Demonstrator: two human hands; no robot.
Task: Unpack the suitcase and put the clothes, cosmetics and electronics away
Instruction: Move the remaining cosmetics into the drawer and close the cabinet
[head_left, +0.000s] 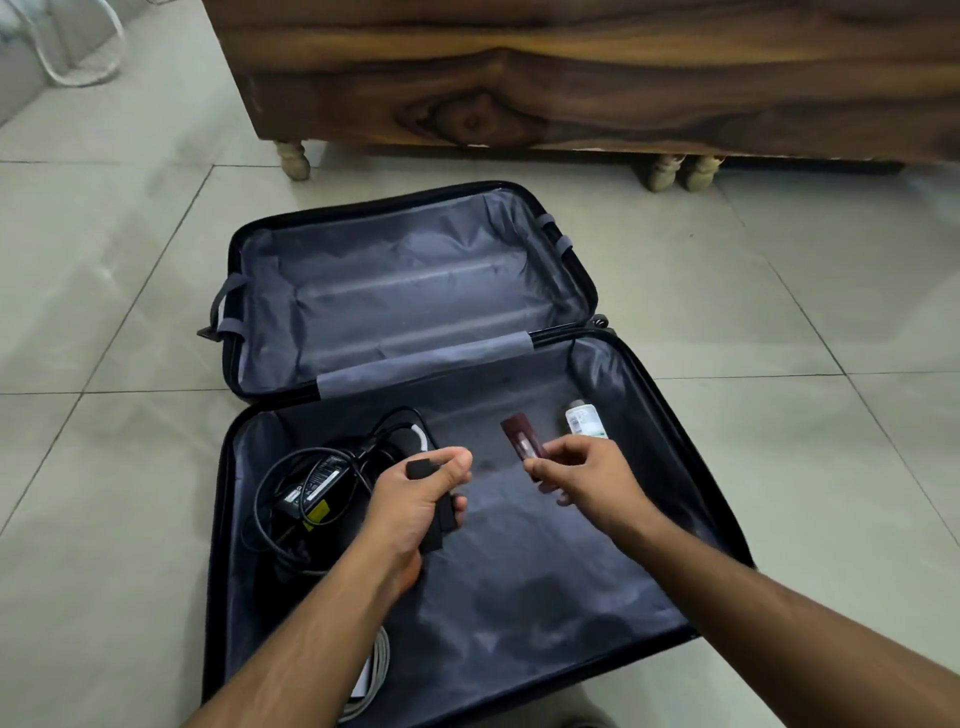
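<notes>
From the head camera, a black suitcase (228, 467) is seen lying open on the tiled floor (779, 286), in front of a wooden cabinet (571, 73). The far half is lined with grey cloth. In the near half, a black laptop charger (311, 491) with its looped cable is seen at the left, and a small clear bottle (584, 420) lies at the far right. A small black thing (422, 466) is gripped tight in the left hand (415, 506). A thin dark red packet (522, 435) is pinched between the fingertips of the right hand (587, 475). A grey cable (376, 670) lies by the left arm.
</notes>
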